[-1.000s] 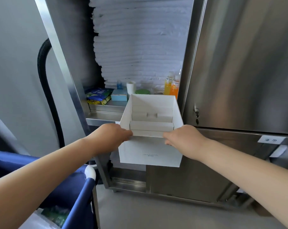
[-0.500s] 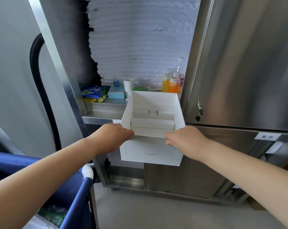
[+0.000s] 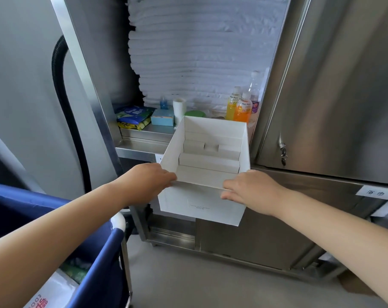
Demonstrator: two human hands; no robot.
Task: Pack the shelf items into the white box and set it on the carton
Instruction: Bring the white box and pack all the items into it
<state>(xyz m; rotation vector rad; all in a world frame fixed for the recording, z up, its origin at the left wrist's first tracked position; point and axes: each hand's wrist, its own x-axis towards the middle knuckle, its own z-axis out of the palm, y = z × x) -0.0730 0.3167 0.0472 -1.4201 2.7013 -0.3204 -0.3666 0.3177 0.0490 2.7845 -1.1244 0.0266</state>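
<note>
- Your left hand (image 3: 148,181) grips the near left corner of the white box (image 3: 202,203), with the fingers curled over its near rim.
- Your right hand (image 3: 253,190) grips the near right corner of the same rim. Its fingers lie down the outside of the front wall, and the thumb is hidden from view.
- You hold the white box in the air between both hands, open side up and tilted slightly, just in front of the shelf (image 3: 144,134). The box's far wall is close to the right part of the shelf's front edge.
- Inside the box you can see white card dividers forming stepped compartments.
- Toward the shelf's left end lie blue and green snack packets (image 3: 133,114). A light blue carton (image 3: 163,117) sits just beside them.
- Behind that carton stand a small blue bottle (image 3: 163,103) and a white roll (image 3: 179,107). A green lid (image 3: 195,113) shows just past the box's far wall.
- At the shelf's right end a yellow bottle (image 3: 232,103) and an orange bottle (image 3: 243,107) stand together, with a clear bottle (image 3: 255,85) behind them.
- A tall stack of white folded sheets (image 3: 199,52) fills the back of the shelf.
- A steel door (image 3: 333,85) stands to your right, and a blue cart (image 3: 99,252) sits at your lower left.
</note>
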